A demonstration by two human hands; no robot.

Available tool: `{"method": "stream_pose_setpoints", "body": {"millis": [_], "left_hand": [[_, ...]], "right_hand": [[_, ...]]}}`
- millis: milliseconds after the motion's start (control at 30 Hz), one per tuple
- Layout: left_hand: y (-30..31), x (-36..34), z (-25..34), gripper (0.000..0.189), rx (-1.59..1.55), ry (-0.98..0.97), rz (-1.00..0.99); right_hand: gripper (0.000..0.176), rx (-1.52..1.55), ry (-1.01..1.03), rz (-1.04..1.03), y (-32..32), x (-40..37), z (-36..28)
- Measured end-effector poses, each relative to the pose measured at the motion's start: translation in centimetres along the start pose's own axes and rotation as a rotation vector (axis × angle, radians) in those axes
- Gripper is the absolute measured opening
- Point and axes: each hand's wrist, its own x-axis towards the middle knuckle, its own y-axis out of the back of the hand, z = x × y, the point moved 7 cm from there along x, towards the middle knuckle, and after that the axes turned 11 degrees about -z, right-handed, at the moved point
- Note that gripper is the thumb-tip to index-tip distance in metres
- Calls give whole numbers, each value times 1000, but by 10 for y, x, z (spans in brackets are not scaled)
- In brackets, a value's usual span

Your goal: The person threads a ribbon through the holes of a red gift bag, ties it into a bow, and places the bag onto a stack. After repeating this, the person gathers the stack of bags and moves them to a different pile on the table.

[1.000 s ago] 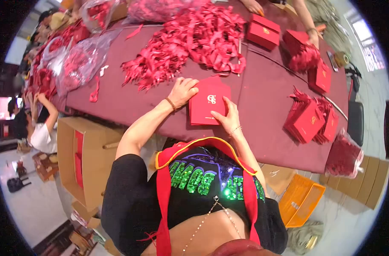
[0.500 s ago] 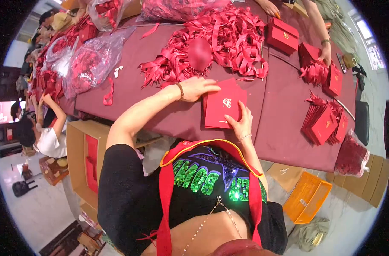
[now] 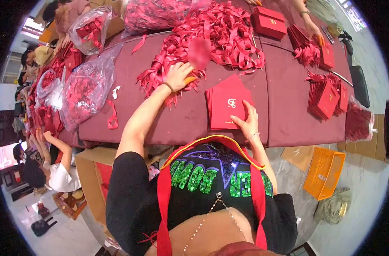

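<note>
A fanned stack of flat red paper pieces (image 3: 222,104), which look like bags or envelopes with a pale monogram, lies on the table in front of me. My right hand (image 3: 249,121) grips its right edge, the thumb on the front face. At the near edge of a big heap of red ribbons (image 3: 224,32), my left hand (image 3: 178,78) reaches in with its fingers stretched over the ribbons. Something orange covers its thumb. A blurred patch hides part of the heap beyond the fingertips.
Clear plastic bags (image 3: 90,83) of red ribbon lie at left. At right are ribboned red stacks (image 3: 324,100) and another person's hand (image 3: 316,36). A cardboard box (image 3: 90,179) stands below left, an orange basket (image 3: 324,173) below right. Other people are along the left side.
My left hand has left the stack and moved up and left to the ribbon heap. My right hand stays on the stack. The view has shifted slightly.
</note>
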Motion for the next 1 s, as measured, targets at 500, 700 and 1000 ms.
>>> {"method": "stream_pose_setpoints", "body": {"millis": [500,700,1000], "left_hand": [[201,46,-38,23,-544,229,538],[272,87,-23,23,-914,48,602],[196,83,18,25,257,-258,484]], "right_hand": [[73,-229,5,-28,22,7,-25],[54,-354,177,71,44,18,-45],[37,-305,437,36,25,75,-67]]}}
